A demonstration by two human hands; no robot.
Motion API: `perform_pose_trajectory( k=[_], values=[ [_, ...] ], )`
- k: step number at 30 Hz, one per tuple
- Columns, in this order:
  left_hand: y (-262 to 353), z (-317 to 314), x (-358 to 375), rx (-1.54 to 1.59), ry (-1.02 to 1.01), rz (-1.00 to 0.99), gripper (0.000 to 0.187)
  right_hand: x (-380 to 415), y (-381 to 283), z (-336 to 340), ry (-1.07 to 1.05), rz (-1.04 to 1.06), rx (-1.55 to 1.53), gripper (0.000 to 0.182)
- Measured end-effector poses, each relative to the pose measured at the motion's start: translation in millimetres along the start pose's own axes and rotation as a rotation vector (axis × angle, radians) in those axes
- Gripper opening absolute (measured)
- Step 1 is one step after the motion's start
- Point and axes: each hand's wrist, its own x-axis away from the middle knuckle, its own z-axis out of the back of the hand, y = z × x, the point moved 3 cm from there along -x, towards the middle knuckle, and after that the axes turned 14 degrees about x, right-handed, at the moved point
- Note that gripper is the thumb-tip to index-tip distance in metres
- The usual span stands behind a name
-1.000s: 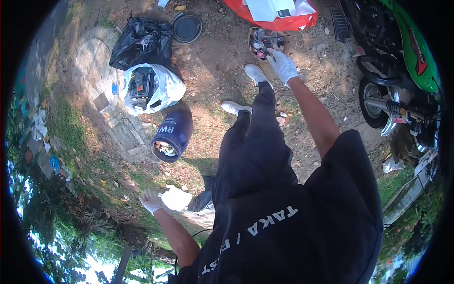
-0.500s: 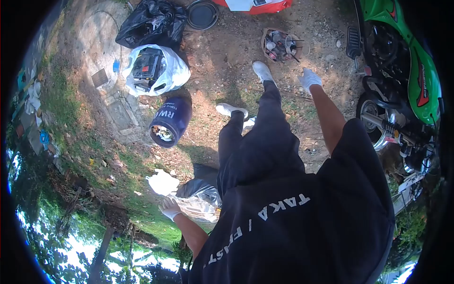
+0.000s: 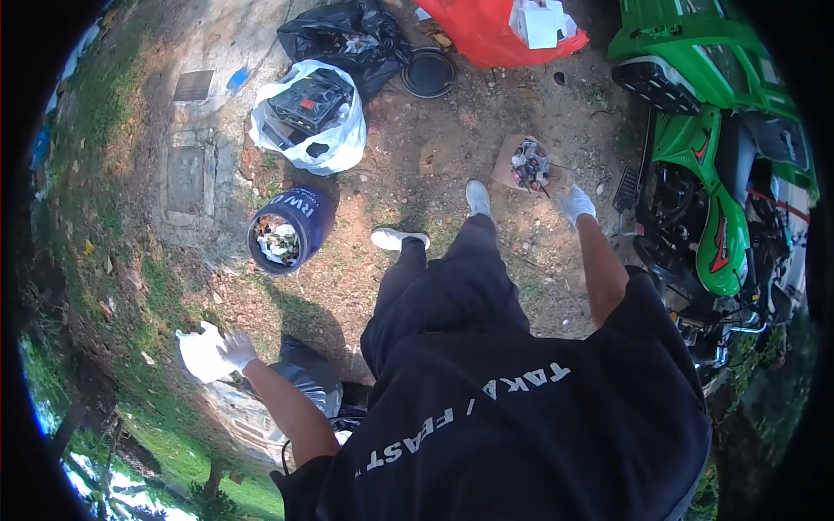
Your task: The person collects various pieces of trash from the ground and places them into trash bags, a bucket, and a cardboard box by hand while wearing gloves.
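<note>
White wad sits in the gloved left hand at the lower left of the frame, the fingers closed on its edge, held out over grass. Just right of that arm a grey bag lies on the ground beside the person's leg. The right hand, also gloved, hangs at the right of centre with its fingers loosely spread and nothing in them; it is near a small cardboard tray of odds and ends on the dirt, apart from it. Two white shoes stand on bare earth at the middle. Left of them a blue bucket stands open, scraps inside. Farther up, a white bag holds a dark boxy object, touching a black bag behind it. A round black lid lies beside that, and a red bag with white boxes is at the top edge. A green motorbike fills the right side.
</note>
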Motion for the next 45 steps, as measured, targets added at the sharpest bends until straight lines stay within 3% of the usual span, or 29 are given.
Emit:
perform_pose_trajectory(
  k=[4,6,9,10,12,16,18,20,21,22,24,25,27,31,33,34,36,37,38,39,40,42,43,44,45],
  values=[
    [46,-44,-123,-0.008,-0.203,-0.012,0.078,43,-89,5,0.053,0.171,0.046,0.058],
    [73,-86,-151,-0.123,-0.126,-0.037,0.079,60,-130,12,-0.014,0.237,0.036,0.064],
    [110,-95,-233,-0.468,-0.322,-0.062,0.077,84,-175,22,0.058,0.284,0.136,0.058],
    [110,-91,-246,-0.46,-0.316,-0.053,0.077,101,-193,33,0.074,0.29,0.186,0.057],
    [115,-91,-268,-0.731,-0.381,-0.135,0.071,119,-225,57,0.114,0.303,0.178,0.053],
    [83,-7,-329,-0.776,-0.235,-0.018,0.07,120,-283,87,0.022,0.296,0.198,0.052],
    [72,39,-321,-0.812,-0.181,0.038,0.07,102,-316,85,0.062,0.288,0.232,0.054],
    [66,80,-303,-0.907,-0.059,0.097,0.07,77,-366,81,0.021,0.296,0.392,0.045],
    [64,85,-287,-1.002,-0.001,0.138,0.066,41,-396,67,0.129,0.441,0.472,0.044],
    [65,87,-276,-1.125,0.045,0.192,0.062,41,-435,65,0.061,0.454,0.467,0.044],
    [65,126,-286,-1.244,-0.139,0.191,0.051,39,-513,59,-0.076,0.476,0.454,0.044],
    [57,130,-282,-1.252,-0.123,0.195,0.048,34,-552,52,0.075,0.599,0.54,0.048],
    [37,155,-296,-1.258,-0.109,0.202,0.045,8,-631,12,0.19,0.712,0.289,0.052],
    [-43,137,-316,-1.265,-0.097,0.393,0.049,77,-816,-14,-0.103,0.789,-0.005,0.05],
    [-97,111,-324,-1.235,-0.104,0.517,0.056,79,-867,-79,-0.083,0.922,-0.031,0.052],
    [-127,115,-331,-1.177,-0.114,0.56,0.058,110,-893,-75,-0.067,1.003,-0.082,0.058],
    [-180,116,-343,-1.081,-0.196,0.563,0.059,118,-923,-141,0.254,1.204,0.16,0.077],
    [-202,92,-338,-0.971,-0.14,0.482,0.058,137,-936,-143,0.062,1.156,0.267,0.078],
    [-220,122,-351,-1.034,-0.085,0.427,0.058,157,-946,-159,-0.141,1.123,0.384,0.08],
    [-227,87,-338,-1.002,-0.099,0.336,0.058,172,-951,-176,-0.024,1.141,0.437,0.079],
    [-236,100,-343,-0.957,-0.068,0.384,0.052,182,-956,-191,0.095,1.177,0.481,0.077],
    [-242,127,-348,-1.255,-0.067,0.298,0.04,184,-958,-215,0.184,1.149,0.439,0.068],
    [-246,124,-345,-1.115,-0.005,0.193,0.037,186,-956,-221,0.204,1.16,0.433,0.063],
    [-236,110,-346,-1.309,0.083,0.27,0.033,186,-955,-222,0.241,1.156,0.43,0.057],
    [-237,109,-343,-1.235,0.111,0.221,0.027,187,-953,-224,0.264,1.161,0.436,0.05]
  ],
)
